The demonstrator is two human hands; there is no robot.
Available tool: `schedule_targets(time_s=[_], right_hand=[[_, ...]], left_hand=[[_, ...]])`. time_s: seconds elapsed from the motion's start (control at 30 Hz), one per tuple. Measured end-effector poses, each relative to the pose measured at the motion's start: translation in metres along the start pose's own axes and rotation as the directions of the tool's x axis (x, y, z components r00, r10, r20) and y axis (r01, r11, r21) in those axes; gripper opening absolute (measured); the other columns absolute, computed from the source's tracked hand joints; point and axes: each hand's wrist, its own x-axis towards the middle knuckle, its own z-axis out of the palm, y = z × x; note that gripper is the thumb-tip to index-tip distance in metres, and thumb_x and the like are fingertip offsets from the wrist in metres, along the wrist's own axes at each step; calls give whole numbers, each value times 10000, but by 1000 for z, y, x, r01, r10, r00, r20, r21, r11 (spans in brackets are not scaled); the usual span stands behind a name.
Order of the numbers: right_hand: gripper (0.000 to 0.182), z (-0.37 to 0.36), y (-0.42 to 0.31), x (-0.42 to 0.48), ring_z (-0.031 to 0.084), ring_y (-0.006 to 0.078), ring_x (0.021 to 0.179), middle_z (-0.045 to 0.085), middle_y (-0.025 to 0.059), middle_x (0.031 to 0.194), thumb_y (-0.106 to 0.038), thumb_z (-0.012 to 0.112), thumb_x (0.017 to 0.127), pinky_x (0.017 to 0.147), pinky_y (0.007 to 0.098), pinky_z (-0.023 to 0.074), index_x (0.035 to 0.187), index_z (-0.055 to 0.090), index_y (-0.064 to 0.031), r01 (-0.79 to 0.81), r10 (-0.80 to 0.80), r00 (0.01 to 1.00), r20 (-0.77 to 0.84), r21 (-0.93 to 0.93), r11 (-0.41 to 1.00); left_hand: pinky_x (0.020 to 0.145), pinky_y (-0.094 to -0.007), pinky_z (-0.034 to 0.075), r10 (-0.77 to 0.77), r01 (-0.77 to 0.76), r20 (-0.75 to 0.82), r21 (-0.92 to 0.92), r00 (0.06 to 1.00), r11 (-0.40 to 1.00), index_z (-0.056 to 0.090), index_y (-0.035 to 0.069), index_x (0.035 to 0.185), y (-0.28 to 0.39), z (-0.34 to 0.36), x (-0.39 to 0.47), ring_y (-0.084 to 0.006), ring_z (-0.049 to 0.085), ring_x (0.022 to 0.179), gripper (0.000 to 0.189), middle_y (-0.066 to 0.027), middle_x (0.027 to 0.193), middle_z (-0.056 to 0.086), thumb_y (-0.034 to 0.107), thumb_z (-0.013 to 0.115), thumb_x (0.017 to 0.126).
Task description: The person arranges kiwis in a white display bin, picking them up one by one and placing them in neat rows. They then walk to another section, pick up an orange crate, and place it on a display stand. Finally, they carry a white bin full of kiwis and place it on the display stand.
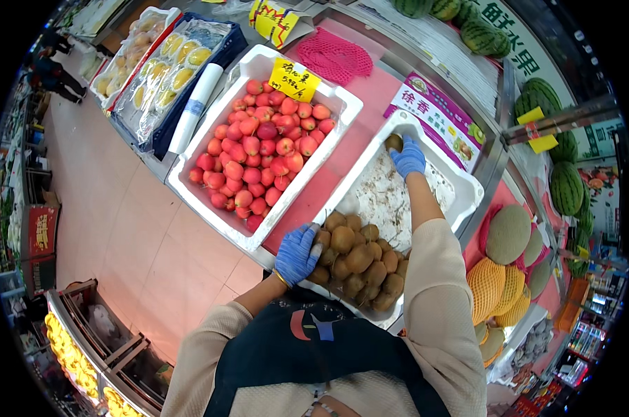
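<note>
A white foam box lies before me with a heap of brown kiwifruit at its near end. Dirt and bits of debris cover its exposed floor. My right hand, in a blue glove, reaches to the far end, with its fingers against a single kiwifruit; whether it grips the fruit is hard to see. At the box's near left rim rests my left hand, gloved in blue too, its fingers beside the heap. Part of the heap is hidden by my right sleeve.
Left of it stands a foam box of small red apples with a yellow price card. A purple printed carton panel lies behind. Netted melons sit at right, a plastic bag roll and yellow fruit at left.
</note>
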Motion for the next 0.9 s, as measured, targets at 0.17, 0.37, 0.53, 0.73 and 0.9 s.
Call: schedule_targets(time_s=[0.17,0.37,0.53,0.73,0.9], right_hand=[[552,2,1,5,586,346,987,600,212,1074,-307,670,741,872,391,456,1203,502,-57,-44,37,997,69,101,994],[521,-64,-16,-123,611,278,924,615,171,1038,-265,720,709,798,356,474,1111,509,-10,60,-37,998,-51,566,822],[463,-88,-40,-293,574,326,872,575,160,969,-255,700,661,787,374,471,1032,530,-37,176,-212,977,28,458,871],[456,-27,-46,-363,539,317,981,562,136,1032,-258,699,666,883,410,416,1058,557,-74,285,-317,943,104,243,927],[417,-31,-49,-359,543,308,953,550,124,1026,-296,681,705,854,424,425,1051,570,-92,306,-346,918,192,208,929]], left_hand=[[871,-430,410,14,-14,5,17,1000,1000,468,-17,1185,2,-3,2,-368,525,1000,429,-222,1137,525,224,549,839],[881,-434,404,-6,6,18,-16,1000,1000,475,-6,1181,-3,1,1,-373,514,1022,416,-221,1162,512,231,536,845],[886,-435,405,21,-20,9,-17,1000,1000,488,-2,1178,-8,9,-3,-369,516,1030,411,-220,1163,513,230,540,843],[892,-426,406,31,-32,-15,-24,999,999,504,11,1176,-7,10,-6,-367,522,1022,396,-201,1176,517,237,532,851],[892,-437,409,52,-52,-26,-14,998,999,502,10,1177,-7,11,-7,-375,522,1025,400,-208,1182,512,240,532,852]])
